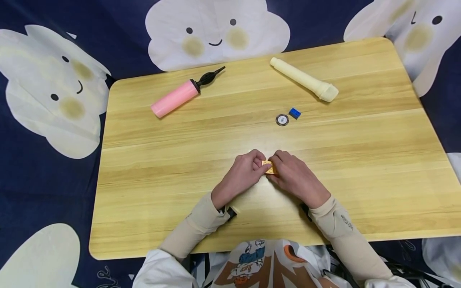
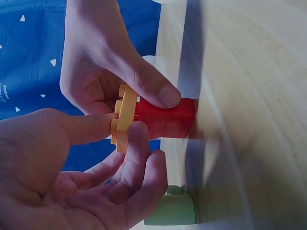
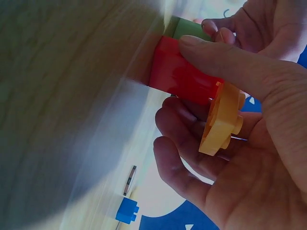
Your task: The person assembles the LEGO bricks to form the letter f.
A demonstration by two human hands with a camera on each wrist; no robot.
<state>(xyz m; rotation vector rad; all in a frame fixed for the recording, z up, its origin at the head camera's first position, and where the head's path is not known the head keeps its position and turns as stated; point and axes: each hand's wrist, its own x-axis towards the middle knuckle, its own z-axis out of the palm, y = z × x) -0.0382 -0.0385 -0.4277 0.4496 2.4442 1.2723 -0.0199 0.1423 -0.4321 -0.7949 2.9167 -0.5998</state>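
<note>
A yellow toy brick (image 1: 269, 169), studs facing up, is pinched between the thumb and fingers of my left hand (image 1: 242, 173). Directly below it, a red brick (image 2: 170, 117) stands at the tabletop and is hidden from the head view. My right hand (image 1: 296, 174) grips the red brick, its thumb pressed along the side. In the right wrist view the yellow brick (image 3: 220, 120) sits tilted against the top of the red one. A green brick (image 2: 175, 211) is partly covered by my left fingers.
Farther back on the wooden table (image 1: 180, 160) lie a black-and-white round chip (image 1: 282, 120) and a blue brick (image 1: 294, 113) close together. A pink hand pump (image 1: 176, 98) rests at back left, a cream microphone-shaped object (image 1: 304, 79) at back right.
</note>
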